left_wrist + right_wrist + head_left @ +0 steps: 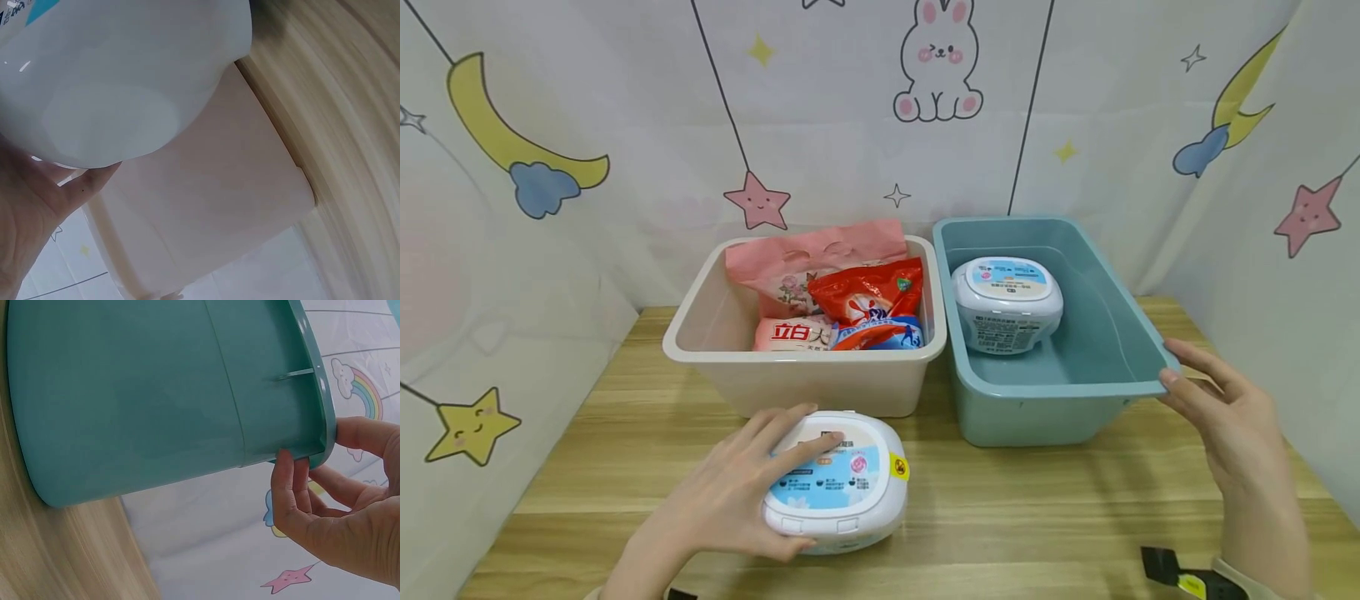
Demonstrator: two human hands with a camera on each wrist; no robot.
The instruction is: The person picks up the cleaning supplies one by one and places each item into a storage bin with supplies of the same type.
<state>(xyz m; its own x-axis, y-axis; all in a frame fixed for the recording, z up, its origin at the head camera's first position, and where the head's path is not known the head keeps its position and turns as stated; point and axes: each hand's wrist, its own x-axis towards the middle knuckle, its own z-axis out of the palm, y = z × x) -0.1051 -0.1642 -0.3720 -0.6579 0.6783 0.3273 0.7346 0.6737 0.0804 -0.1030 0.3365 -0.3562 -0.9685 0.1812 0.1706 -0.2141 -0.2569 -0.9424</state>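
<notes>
Left hand (737, 487) clasped laundry-pod tub (850, 487), six o'clock, grasp seemingly needing steady lift; right hand (1236, 421) pinched teal bin (1030, 417), three o'clock.

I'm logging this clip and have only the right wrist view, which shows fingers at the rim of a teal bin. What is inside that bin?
Observer: A white container with a printed lid sits toward the left inside the teal bin.
Reviewer: My view doesn't show the left hand. What is it doing?
Observer: The left hand grips a second white container.
Reviewer: Is there another bin, and what does it hold?
Observer: Yes, a cream bin holds several packages, including a red packet in front of a pink bag.
</notes>
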